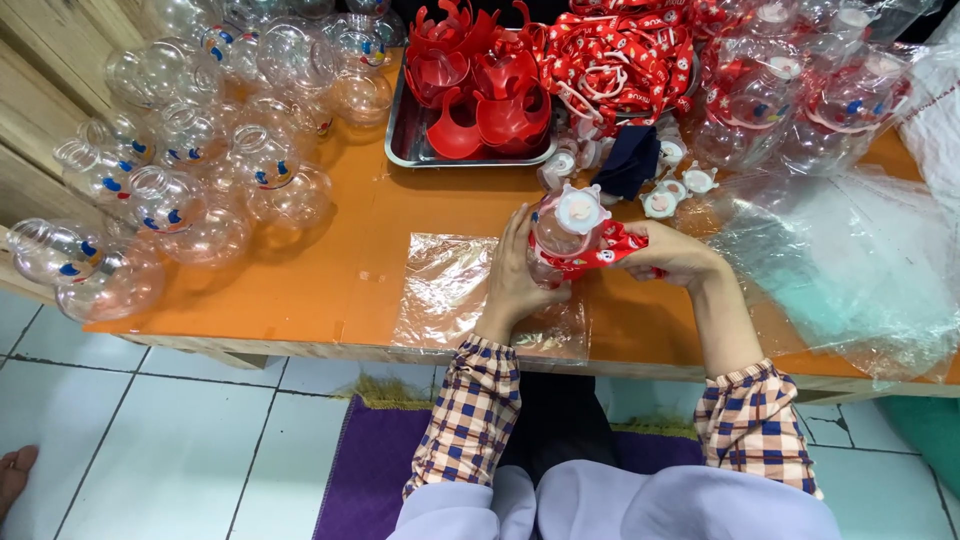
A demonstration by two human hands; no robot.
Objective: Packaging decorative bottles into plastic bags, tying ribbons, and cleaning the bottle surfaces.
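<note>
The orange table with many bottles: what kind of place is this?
Probably a small assembly or packing workshop: many identical clear bottles, a metal tray of red parts, and both hands fitting one bottle.

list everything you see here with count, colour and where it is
clear bottles: many, transparent, heaped on table's left
metal tray: one, silver, top centre
red cup holders: several, red, in the tray
straps: a pile, red and white, right of tray
bagged bottles: several, clear with red, top right
white caps: a few, loose, centre
plastic bag: one, clear, flat under the hands
table: one, orange
mat: one, purple, on floor
left hand: holds capped bottle
right hand: grips its red strap
</note>
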